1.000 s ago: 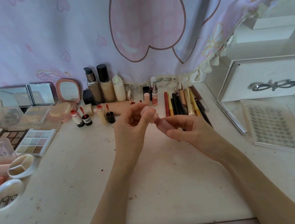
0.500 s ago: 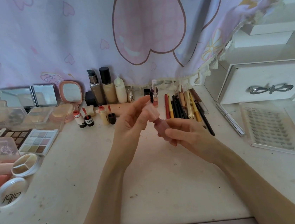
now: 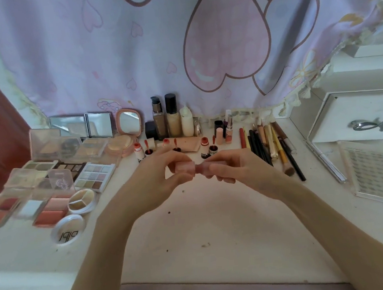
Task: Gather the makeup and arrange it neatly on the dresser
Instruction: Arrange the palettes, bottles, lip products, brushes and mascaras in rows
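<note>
Left hand (image 3: 158, 175) pinches pink cap (image 3: 184, 168); right hand (image 3: 232, 167) grips pink tube (image 3: 206, 167). Both held horizontal, ends touching, above tabletop (image 3: 207, 226), near pencil row (image 3: 269, 145).

A bedroom dressing corner in a home. The white surface (image 3: 196, 235) is a dresser top crowded with makeup: open palettes (image 3: 94, 177) and compact mirrors (image 3: 128, 123) at the left, foundation bottles (image 3: 172, 118) at the far edge, pencils and brushes (image 3: 269, 145) in a row to the right. A lilac cloth (image 3: 126, 45) printed with pink hearts hangs behind. A small white drawer (image 3: 361, 118) with a bow-shaped handle stands at the right.
</note>
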Tool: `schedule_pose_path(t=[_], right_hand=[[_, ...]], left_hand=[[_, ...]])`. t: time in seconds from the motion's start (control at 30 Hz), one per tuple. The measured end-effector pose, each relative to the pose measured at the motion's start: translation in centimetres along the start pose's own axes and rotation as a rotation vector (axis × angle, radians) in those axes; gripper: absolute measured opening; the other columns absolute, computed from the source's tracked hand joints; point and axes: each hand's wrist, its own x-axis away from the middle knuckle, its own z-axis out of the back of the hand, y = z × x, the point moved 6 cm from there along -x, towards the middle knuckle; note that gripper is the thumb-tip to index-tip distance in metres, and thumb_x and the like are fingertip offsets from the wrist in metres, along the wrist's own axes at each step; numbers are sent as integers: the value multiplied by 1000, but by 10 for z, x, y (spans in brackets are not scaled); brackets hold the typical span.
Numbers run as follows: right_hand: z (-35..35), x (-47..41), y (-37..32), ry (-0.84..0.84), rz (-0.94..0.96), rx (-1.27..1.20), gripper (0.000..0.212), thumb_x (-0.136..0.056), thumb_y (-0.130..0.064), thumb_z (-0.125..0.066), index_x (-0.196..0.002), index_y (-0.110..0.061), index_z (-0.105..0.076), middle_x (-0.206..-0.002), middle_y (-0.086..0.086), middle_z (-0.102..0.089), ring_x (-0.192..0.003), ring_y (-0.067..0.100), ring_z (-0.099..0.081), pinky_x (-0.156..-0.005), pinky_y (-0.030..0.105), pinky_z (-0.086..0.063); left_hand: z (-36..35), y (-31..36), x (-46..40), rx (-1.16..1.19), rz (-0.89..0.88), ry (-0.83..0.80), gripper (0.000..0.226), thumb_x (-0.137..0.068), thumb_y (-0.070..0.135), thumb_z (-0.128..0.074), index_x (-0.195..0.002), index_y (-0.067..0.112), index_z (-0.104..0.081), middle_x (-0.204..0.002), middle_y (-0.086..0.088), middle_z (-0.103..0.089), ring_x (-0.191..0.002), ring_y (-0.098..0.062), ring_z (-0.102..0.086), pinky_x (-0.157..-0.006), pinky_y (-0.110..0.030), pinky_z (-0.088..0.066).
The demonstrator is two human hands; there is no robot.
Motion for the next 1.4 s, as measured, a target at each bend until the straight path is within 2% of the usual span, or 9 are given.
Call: schedule_pose_path(t=[0.13,0.23,0.33,0.47,0.6,0.77,0.93,1.1,1.4], right_hand=[[-8,-2,-3,-32,6,60,14,-91,-20,-56,-97,-30,-63,-89,-6,-66,-68,-9,-52,-63,11,-39],[1,2,3,21,-20,30,15,-89,-25,-58,-100,-31,-65,-89,-13,-68,-74,-13,-55,-69,14,-37],[6,4,11,123,-50,-74,21,-85,-26,-64,-105,-29,-67,-101,-11,-70,-94,1,-61,-77,16,-40],[-12,-8,18,192,-97,-207,18,-83,-20,-67,-101,-24,-66,-98,-4,-71,-72,-5,-60,-67,16,-38],[-36,-30,16,223,-62,-85,12,-86,-18,-64,-97,-21,-59,-95,0,-67,-83,15,-64,-72,27,-55],[-63,-57,6,250,-3,117,17,-85,-25,-65,-99,-19,-58,-85,-13,-58,-79,4,-57,-66,10,-45],[-77,-71,6,303,-1,153,31,-89,-43,-57,-98,-14,-63,-92,-5,-64,-88,9,-58,-78,19,-46],[-83,-81,4,333,-1,146,32,-90,-42,-56,-100,-13,-65,-97,-2,-67,-91,11,-59,-84,25,-48],[-91,-91,1,358,35,178,29,-93,-37,-53,-102,-12,-65,-99,2,-67,-89,11,-58,-82,24,-46]], left_hand=[[7,-9,12,5,18,6,17,-83,22,-65,-98,29,-59,-87,16,-49,-77,6,-46,-66,-7,-33],[21,-29,21,13,93,72,20,-84,21,-65,-95,34,-54,-89,18,-49,-75,10,-45,-65,-11,-33],[36,-50,28,97,192,227,20,-82,22,-67,-97,31,-57,-92,15,-55,-78,5,-51,-66,-10,-37],[28,-74,35,324,397,383,12,-82,23,-69,-88,24,-58,-87,8,-63,-81,-4,-58,-73,-17,-44],[18,-92,45,386,530,506,12,-84,28,-66,-89,21,-58,-84,7,-66,-80,-6,-61,-68,-18,-46],[7,-100,37,323,504,517,15,-84,24,-67,-97,16,-63,-90,4,-64,-84,-9,-57,-68,-12,-39],[0,-110,32,281,527,529,16,-87,22,-62,-101,16,-65,-94,2,-65,-84,-11,-57,-66,-16,-37],[0,-115,31,252,534,542,17,-87,15,-60,-103,15,-65,-98,1,-65,-80,-10,-56,-72,-23,-37],[4,-116,25,254,503,555,19,-93,24,-53,-105,18,-66,-97,3,-65,-85,-11,-55,-66,-15,-33]])
